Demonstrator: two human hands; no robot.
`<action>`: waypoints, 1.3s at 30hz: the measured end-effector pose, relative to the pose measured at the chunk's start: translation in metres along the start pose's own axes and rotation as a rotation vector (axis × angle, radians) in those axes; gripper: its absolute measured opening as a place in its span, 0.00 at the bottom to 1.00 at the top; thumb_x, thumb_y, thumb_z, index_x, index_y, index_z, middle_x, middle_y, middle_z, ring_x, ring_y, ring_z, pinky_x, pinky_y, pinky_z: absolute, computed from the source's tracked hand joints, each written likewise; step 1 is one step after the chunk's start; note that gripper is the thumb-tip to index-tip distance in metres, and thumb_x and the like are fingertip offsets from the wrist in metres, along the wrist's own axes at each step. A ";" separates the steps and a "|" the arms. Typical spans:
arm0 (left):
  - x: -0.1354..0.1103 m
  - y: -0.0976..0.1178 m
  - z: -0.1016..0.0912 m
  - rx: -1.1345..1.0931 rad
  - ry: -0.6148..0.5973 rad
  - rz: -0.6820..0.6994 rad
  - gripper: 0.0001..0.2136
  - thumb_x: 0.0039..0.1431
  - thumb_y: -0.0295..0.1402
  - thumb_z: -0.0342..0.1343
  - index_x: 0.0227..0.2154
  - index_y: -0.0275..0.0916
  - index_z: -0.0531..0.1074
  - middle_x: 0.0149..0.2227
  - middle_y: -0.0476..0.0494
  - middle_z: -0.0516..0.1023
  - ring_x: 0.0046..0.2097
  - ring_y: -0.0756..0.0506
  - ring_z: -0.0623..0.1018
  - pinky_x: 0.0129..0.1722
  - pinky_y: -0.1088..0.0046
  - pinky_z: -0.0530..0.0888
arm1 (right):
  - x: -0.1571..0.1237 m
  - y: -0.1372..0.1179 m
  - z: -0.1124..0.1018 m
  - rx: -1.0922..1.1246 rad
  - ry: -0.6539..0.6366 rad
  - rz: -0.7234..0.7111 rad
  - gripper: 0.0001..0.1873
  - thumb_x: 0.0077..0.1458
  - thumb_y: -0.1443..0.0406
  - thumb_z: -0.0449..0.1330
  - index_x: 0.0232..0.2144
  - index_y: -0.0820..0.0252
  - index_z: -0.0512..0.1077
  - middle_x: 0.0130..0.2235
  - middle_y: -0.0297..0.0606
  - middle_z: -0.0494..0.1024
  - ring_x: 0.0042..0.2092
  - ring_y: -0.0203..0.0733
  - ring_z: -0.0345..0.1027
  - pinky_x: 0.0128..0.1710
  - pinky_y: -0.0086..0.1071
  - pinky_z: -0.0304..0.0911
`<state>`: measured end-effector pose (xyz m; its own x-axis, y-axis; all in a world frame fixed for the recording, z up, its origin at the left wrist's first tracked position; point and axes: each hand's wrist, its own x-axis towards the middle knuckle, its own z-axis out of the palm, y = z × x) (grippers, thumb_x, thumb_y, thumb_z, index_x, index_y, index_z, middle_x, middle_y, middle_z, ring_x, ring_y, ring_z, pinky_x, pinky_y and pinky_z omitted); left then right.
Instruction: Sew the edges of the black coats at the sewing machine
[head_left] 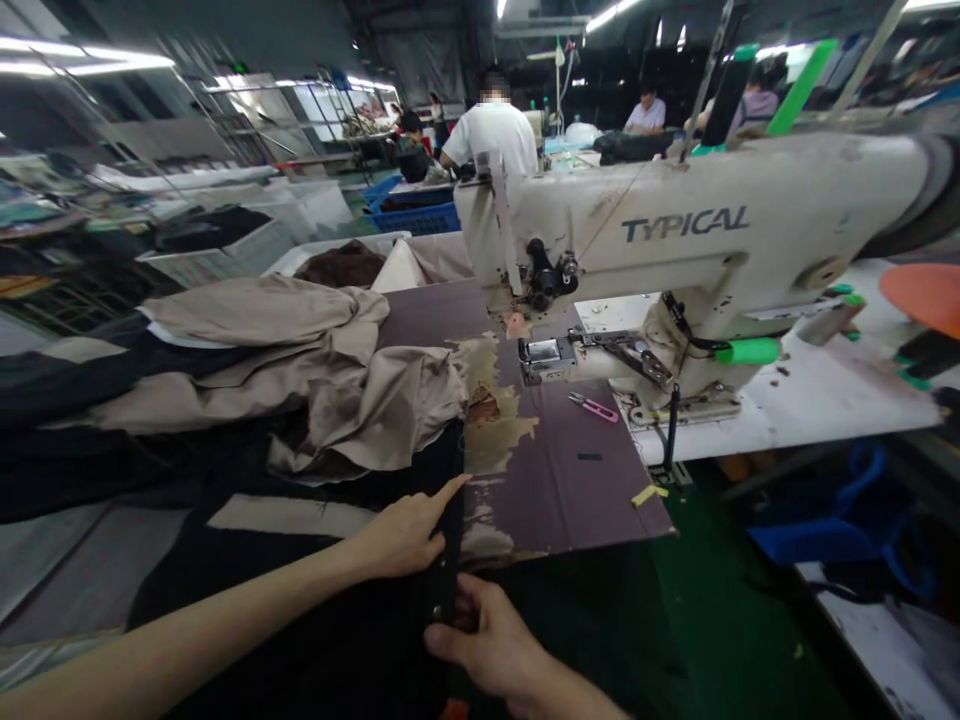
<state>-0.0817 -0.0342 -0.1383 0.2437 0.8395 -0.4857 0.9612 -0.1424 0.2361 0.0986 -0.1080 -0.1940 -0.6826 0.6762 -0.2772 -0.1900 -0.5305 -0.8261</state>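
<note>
A black garment hangs over the near edge of the table, its long band running toward me with small metal snaps or buttons along it. My left hand lies on this band, index finger stretched out and thumb apart; its other fingers are partly hidden. Lower down, my right hand pinches the band's edge between thumb and fingers, close to a metal fastener. Beige cloth lies crumpled beyond my left hand, joined or stacked with more black fabric. A beige strip shows on the black cloth.
A white sewing machine stands beyond the worn brown tabletop. Pink thread snips and a yellow scrap lie on that top. Green thread cones sit on the right. A person in white works farther back.
</note>
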 end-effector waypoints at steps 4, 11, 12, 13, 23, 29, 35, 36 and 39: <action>-0.028 -0.010 -0.054 -0.657 -0.158 0.080 0.39 0.59 0.38 0.51 0.70 0.45 0.39 0.28 0.52 0.70 0.23 0.51 0.69 0.20 0.80 0.61 | -0.006 -0.027 0.001 0.185 -0.172 -0.061 0.27 0.50 0.51 0.68 0.48 0.61 0.76 0.43 0.42 0.79 0.43 0.40 0.74 0.49 0.34 0.68; -0.102 -0.020 -0.121 -1.073 -0.136 0.153 0.42 0.62 0.41 0.55 0.69 0.49 0.32 0.34 0.52 0.78 0.31 0.49 0.76 0.29 0.80 0.70 | -0.001 -0.073 -0.003 -0.384 0.088 -0.369 0.42 0.49 0.53 0.70 0.64 0.50 0.62 0.61 0.39 0.68 0.61 0.46 0.63 0.64 0.41 0.57; -0.104 -0.024 -0.117 -1.037 -0.133 0.131 0.38 0.63 0.41 0.54 0.69 0.47 0.37 0.35 0.50 0.78 0.34 0.48 0.77 0.30 0.79 0.71 | 0.000 -0.077 0.003 -0.409 0.049 -0.422 0.44 0.48 0.54 0.70 0.65 0.49 0.60 0.63 0.37 0.65 0.63 0.45 0.60 0.66 0.41 0.55; -0.104 -0.027 -0.110 -0.987 -0.147 0.104 0.35 0.63 0.41 0.54 0.68 0.44 0.45 0.38 0.48 0.79 0.38 0.46 0.78 0.33 0.78 0.73 | 0.001 -0.080 0.009 -0.428 0.020 -0.467 0.45 0.48 0.55 0.70 0.65 0.49 0.59 0.64 0.37 0.64 0.64 0.45 0.59 0.67 0.40 0.54; -0.109 -0.017 -0.051 -0.994 -0.223 0.067 0.22 0.49 0.36 0.68 0.48 0.38 0.72 0.46 0.43 0.78 0.49 0.39 0.77 0.49 0.66 0.76 | 0.010 -0.082 0.043 -0.712 -0.003 -0.582 0.51 0.48 0.63 0.66 0.69 0.44 0.47 0.50 0.34 0.77 0.47 0.43 0.75 0.51 0.33 0.68; -0.113 -0.006 -0.048 -1.053 -0.179 0.176 0.21 0.51 0.32 0.67 0.49 0.37 0.74 0.45 0.43 0.79 0.50 0.38 0.77 0.51 0.64 0.75 | 0.005 -0.093 0.043 -0.844 0.021 -0.485 0.51 0.45 0.62 0.69 0.68 0.42 0.51 0.29 0.26 0.71 0.28 0.32 0.65 0.31 0.23 0.63; -0.144 -0.011 -0.094 -1.033 -0.145 0.166 0.24 0.54 0.29 0.64 0.54 0.33 0.69 0.40 0.47 0.79 0.45 0.45 0.78 0.50 0.66 0.75 | -0.010 -0.141 0.043 -0.752 -0.045 -0.557 0.46 0.47 0.63 0.70 0.66 0.44 0.55 0.28 0.26 0.66 0.27 0.30 0.61 0.28 0.23 0.60; -0.152 -0.018 -0.104 -1.003 -0.098 0.149 0.23 0.55 0.29 0.63 0.54 0.33 0.69 0.40 0.48 0.79 0.45 0.46 0.77 0.52 0.66 0.74 | -0.016 -0.152 0.038 -0.749 -0.036 -0.574 0.45 0.48 0.63 0.69 0.66 0.45 0.56 0.28 0.27 0.66 0.27 0.30 0.61 0.28 0.23 0.60; -0.171 -0.036 -0.120 -0.802 0.142 0.062 0.17 0.53 0.31 0.65 0.46 0.32 0.73 0.38 0.50 0.78 0.43 0.46 0.77 0.46 0.72 0.74 | -0.032 -0.171 0.015 -0.824 0.037 -0.634 0.44 0.50 0.65 0.68 0.66 0.47 0.56 0.31 0.30 0.69 0.32 0.34 0.65 0.34 0.27 0.65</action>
<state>-0.1738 -0.1099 0.0370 0.2228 0.9086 -0.3532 0.5486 0.1826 0.8159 0.1425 -0.0464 -0.0366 -0.6007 0.7319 0.3216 0.0440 0.4320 -0.9008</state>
